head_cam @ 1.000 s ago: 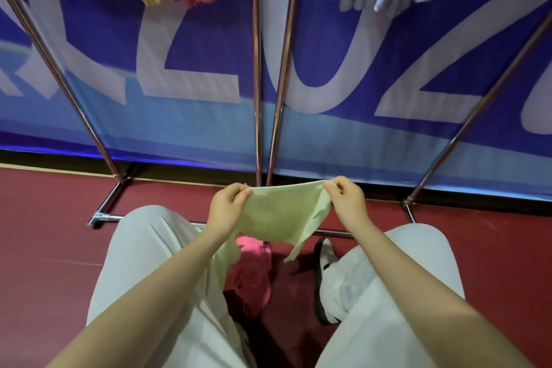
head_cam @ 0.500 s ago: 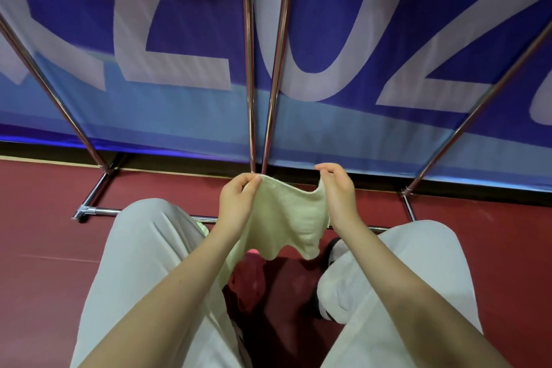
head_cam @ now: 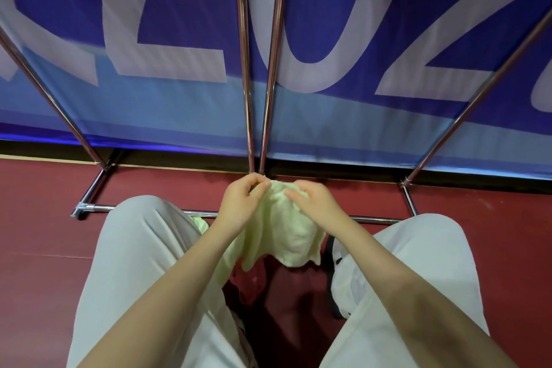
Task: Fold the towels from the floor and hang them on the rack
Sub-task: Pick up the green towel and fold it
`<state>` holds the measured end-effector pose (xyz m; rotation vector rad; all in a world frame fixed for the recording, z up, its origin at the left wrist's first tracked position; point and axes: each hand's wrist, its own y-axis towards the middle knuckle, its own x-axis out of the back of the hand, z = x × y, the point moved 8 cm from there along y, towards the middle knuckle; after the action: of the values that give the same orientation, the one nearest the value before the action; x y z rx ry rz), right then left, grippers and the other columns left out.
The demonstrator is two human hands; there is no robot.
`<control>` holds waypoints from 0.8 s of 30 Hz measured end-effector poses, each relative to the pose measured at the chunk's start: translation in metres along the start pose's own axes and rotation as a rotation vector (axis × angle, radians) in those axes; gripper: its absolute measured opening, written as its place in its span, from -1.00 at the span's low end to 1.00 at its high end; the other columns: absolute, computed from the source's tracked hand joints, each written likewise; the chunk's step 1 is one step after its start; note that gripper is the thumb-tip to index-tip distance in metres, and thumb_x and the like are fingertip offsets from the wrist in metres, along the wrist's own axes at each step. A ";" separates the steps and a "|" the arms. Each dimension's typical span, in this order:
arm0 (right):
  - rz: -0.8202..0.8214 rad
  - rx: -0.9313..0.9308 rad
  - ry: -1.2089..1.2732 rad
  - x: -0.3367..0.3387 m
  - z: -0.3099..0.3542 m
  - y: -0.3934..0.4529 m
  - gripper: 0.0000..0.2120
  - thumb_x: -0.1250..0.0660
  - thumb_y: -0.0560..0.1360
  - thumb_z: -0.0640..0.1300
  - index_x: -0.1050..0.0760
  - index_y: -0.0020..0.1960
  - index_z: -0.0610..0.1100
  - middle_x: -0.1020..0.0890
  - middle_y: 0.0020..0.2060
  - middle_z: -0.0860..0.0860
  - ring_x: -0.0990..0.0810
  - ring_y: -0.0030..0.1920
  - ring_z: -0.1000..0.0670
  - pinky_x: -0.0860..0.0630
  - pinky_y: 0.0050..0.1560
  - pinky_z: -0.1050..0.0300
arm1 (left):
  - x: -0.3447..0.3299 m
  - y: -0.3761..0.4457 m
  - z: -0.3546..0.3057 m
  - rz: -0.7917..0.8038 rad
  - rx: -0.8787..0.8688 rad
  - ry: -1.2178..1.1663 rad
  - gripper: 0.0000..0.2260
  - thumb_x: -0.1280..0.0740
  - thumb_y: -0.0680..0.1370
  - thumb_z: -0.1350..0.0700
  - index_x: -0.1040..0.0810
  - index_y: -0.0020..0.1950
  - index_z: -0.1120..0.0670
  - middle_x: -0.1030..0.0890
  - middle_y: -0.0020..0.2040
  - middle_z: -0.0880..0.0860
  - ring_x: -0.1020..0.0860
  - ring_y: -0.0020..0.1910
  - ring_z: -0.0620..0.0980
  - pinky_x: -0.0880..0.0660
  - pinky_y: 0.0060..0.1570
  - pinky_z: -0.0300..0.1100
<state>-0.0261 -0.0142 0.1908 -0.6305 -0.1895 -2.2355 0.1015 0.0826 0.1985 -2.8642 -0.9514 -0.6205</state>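
Towel (head_cam: 286, 230), pale yellow, pinched by left hand (head_cam: 242, 203); right hand (head_cam: 315, 203).

Down on the dark red floor (head_cam: 44, 233), the chrome rack (head_cam: 143, 207) plants its base bars, with slanted poles rising from the feet at left and right and two near-upright poles meeting in the middle. Between the person's knees a red towel (head_cam: 249, 284) lies crumpled on the floor, partly hidden. A black-and-white shoe (head_cam: 336, 257) stands just right of it.
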 end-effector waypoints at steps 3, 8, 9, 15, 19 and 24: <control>-0.102 -0.096 0.211 0.022 -0.005 0.002 -0.88 -0.29 0.49 -0.24 -0.53 -0.20 -0.24 -0.49 -0.34 -0.06 -0.43 -0.27 -0.01 -0.35 -0.20 0.11 | -0.012 -0.004 0.002 0.141 -0.029 0.068 -0.68 -0.32 0.58 0.07 -0.39 -0.37 0.02 -0.37 -0.48 -0.14 -0.30 -0.44 -0.20 -0.22 -0.39 -0.32; 0.096 -0.184 0.375 0.023 -0.020 -0.009 -0.85 -0.41 0.39 -0.04 -0.53 -0.28 -0.09 -0.49 -0.28 -0.11 -0.45 -0.22 -0.04 -0.38 -0.13 0.10 | -0.012 -0.007 0.008 0.153 -0.024 0.034 -0.59 -0.34 0.58 0.09 -0.26 -0.41 0.05 -0.25 -0.48 -0.12 -0.24 -0.44 -0.18 -0.18 -0.41 -0.29; 0.102 -0.187 0.360 0.024 -0.022 -0.011 -0.84 -0.42 0.39 -0.04 -0.52 -0.28 -0.09 -0.48 -0.28 -0.10 -0.45 -0.22 -0.03 -0.38 -0.12 0.11 | -0.009 -0.006 0.010 0.130 -0.009 0.015 -0.61 -0.35 0.57 0.10 -0.31 -0.42 0.05 -0.30 -0.49 -0.13 -0.27 -0.44 -0.19 -0.21 -0.40 -0.32; -0.172 -0.180 0.247 0.054 -0.033 -0.016 -0.82 -0.34 0.52 -0.13 -0.51 -0.14 -0.26 -0.50 -0.32 0.01 -0.44 -0.26 0.07 -0.38 -0.20 0.22 | -0.025 -0.015 0.010 0.271 -0.045 0.052 -0.79 -0.38 0.56 0.11 -0.55 -0.29 -0.01 -0.50 -0.42 -0.23 -0.41 -0.39 -0.27 -0.31 -0.30 -0.40; -0.476 -0.253 0.504 0.087 -0.055 -0.019 -0.83 -0.31 0.54 -0.16 -0.47 -0.22 -0.15 -0.48 -0.30 -0.08 -0.44 -0.25 -0.03 -0.39 -0.21 0.12 | -0.031 -0.018 0.019 0.323 -0.033 0.151 -0.72 -0.37 0.56 0.05 -0.47 -0.35 -0.07 -0.46 -0.45 -0.24 -0.41 -0.40 -0.24 -0.30 -0.33 -0.38; -0.738 -0.301 0.634 0.118 -0.079 -0.033 -0.78 -0.26 0.56 -0.20 -0.42 -0.26 -0.10 -0.46 -0.36 -0.02 -0.44 -0.34 0.05 -0.41 -0.28 0.16 | -0.023 -0.016 0.031 0.281 0.023 0.122 -0.81 -0.37 0.56 0.07 -0.57 -0.27 0.01 -0.53 -0.40 -0.21 -0.44 -0.38 -0.27 -0.34 -0.31 -0.37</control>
<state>-0.1466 -0.0957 0.1829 0.0618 0.2911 -3.0876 0.0867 0.0879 0.1595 -2.8256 -0.5221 -0.7372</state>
